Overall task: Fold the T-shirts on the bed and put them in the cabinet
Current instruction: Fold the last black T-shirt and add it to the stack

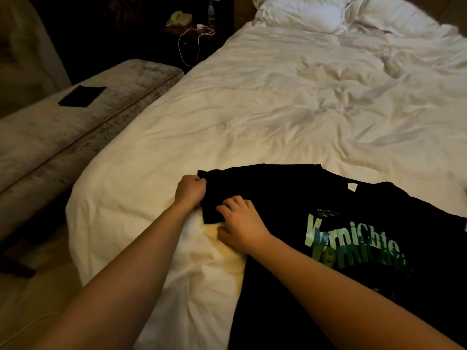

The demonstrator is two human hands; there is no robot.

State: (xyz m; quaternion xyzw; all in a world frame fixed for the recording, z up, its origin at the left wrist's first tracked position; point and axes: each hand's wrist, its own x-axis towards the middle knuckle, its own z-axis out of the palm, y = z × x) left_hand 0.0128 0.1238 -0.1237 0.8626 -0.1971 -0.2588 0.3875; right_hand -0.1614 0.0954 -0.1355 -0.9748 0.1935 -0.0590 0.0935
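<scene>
A black T-shirt (290, 198) with green lettering lies spread on the near part of the white bed (278, 109), its left sleeve stretched out to the left. My left hand (190, 190) grips the end of that sleeve in a fist. My right hand (240, 223) pinches the sleeve's lower edge, fingers curled on the black cloth and thumb beneath, close to the left hand. A small white label (351, 186) shows at the collar. The shirt's lower part runs out of view at the bottom. No cabinet is in view.
Two white pillows (303, 13) lie at the head of the bed. A pale upholstered bench (75, 117) stands along the bed's left side with a dark flat object (82, 96) on it. A dark nightstand at the back holds a telephone (178, 18), a bottle (211, 13) and a white cable.
</scene>
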